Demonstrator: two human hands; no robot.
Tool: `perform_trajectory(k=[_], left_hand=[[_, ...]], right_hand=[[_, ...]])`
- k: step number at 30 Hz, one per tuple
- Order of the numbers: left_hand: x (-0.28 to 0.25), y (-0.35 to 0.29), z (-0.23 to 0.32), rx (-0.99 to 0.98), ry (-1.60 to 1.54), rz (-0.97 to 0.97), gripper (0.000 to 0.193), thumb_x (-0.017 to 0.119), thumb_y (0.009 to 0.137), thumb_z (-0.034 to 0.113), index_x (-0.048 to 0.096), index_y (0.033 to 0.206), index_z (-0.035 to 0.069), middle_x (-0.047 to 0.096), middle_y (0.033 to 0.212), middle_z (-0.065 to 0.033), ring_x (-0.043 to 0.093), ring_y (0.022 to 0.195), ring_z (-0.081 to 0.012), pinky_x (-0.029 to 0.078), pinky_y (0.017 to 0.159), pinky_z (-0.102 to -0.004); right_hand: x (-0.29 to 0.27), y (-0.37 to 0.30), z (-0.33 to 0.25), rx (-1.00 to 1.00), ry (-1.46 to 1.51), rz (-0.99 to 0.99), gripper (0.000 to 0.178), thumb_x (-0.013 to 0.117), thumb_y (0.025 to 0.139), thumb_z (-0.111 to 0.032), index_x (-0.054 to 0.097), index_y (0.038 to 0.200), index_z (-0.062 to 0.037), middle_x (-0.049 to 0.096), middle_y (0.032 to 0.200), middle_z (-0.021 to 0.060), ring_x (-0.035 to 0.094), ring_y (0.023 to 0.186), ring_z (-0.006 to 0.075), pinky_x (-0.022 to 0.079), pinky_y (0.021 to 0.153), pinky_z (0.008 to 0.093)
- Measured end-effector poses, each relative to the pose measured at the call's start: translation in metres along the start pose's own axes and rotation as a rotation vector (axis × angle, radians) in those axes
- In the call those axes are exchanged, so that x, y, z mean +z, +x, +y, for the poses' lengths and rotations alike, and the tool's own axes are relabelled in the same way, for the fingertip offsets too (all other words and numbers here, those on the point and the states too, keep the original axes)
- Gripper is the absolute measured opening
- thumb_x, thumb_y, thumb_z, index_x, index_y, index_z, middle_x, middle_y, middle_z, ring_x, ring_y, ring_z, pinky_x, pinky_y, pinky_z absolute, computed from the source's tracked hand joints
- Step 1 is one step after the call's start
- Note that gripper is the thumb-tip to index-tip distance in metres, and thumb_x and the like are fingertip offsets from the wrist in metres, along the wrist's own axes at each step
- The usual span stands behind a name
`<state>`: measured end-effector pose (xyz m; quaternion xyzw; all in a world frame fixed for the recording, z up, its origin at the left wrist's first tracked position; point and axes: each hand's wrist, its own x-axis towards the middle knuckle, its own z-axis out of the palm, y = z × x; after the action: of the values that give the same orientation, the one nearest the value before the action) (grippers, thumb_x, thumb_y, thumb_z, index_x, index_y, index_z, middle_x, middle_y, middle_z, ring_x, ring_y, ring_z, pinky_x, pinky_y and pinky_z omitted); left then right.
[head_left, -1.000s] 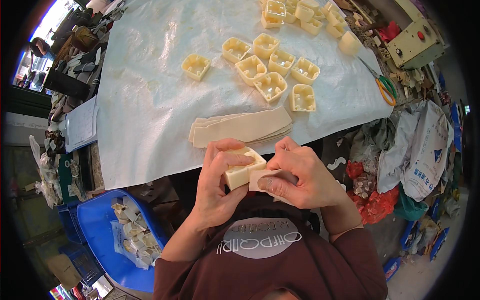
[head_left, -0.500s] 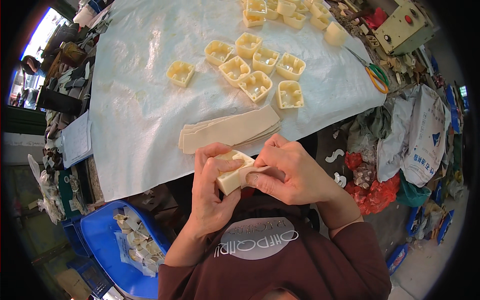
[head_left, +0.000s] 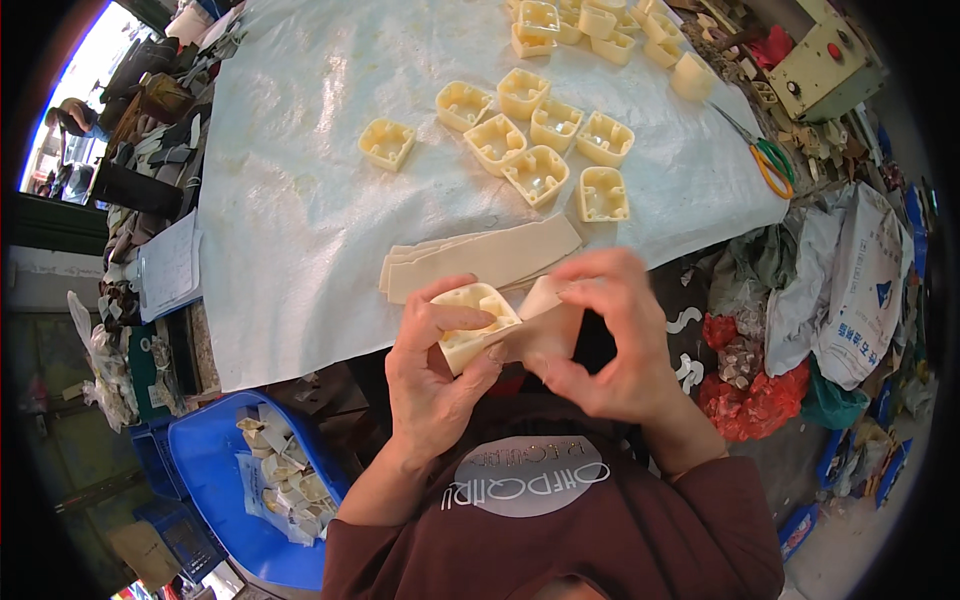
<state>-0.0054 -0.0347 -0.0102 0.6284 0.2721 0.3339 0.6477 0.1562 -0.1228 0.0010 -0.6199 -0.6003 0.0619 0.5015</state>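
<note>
My left hand (head_left: 425,375) grips a cream plastic box (head_left: 462,345), open side up, with fingers resting inside its rim. At the box's right side a beige strip (head_left: 548,328) touches the wall and bends away from it. My right hand (head_left: 625,355), a little smeared by motion, holds the strip between thumb and fingers. Just beyond my hands, a stack of similar flat beige strips (head_left: 480,258) lies on the white-covered table (head_left: 300,240). Farther off sit several more cream boxes (head_left: 537,176), their openings upward, with one box (head_left: 387,143) apart at the left.
More cream boxes (head_left: 612,46) are piled at the far edge. Scissors (head_left: 768,165) with orange and green handles lie at the right edge, near a control box (head_left: 825,70). A blue bin (head_left: 215,480) of scraps stands lower left; bags (head_left: 850,300) crowd the right.
My right hand has moved up and right, its fingers spread wider, drawing the strip outward from the box. My left hand keeps its hold on the box. The whole view has shifted slightly.
</note>
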Motion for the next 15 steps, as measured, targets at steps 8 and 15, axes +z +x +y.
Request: perform_trajectory(k=[8, 15], left_hand=[[-0.002, 0.006, 0.002, -0.048, -0.3, -0.09, 0.024, 0.069, 0.069, -0.004, 0.061, 0.09, 0.002, 0.047, 0.124, -0.0185, 0.054, 0.103, -0.0207, 0.047, 0.084, -0.0324], [-0.005, 0.007, -0.008, 0.03, -0.362, -0.185, 0.018, 0.075, 0.065, -0.001, 0.064, 0.078, 0.002, 0.048, 0.127, -0.0233, 0.051, 0.114, -0.0274, 0.043, 0.089, -0.0357]], right_hand=[[0.025, -0.036, -0.016, 0.418, 0.346, -0.55, 0.062, 0.081, 0.064, -0.024, 0.047, 0.112, -0.0024, 0.054, 0.085, 0.0069, 0.054, 0.062, 0.0176, 0.047, 0.059, 0.0325], [0.041, -0.032, -0.008, 0.625, 1.436, 0.025, 0.103, 0.087, 0.057, -0.021, 0.023, 0.137, -0.006, 0.035, 0.135, 0.006, 0.04, 0.123, 0.0189, 0.037, 0.1, 0.0355]])
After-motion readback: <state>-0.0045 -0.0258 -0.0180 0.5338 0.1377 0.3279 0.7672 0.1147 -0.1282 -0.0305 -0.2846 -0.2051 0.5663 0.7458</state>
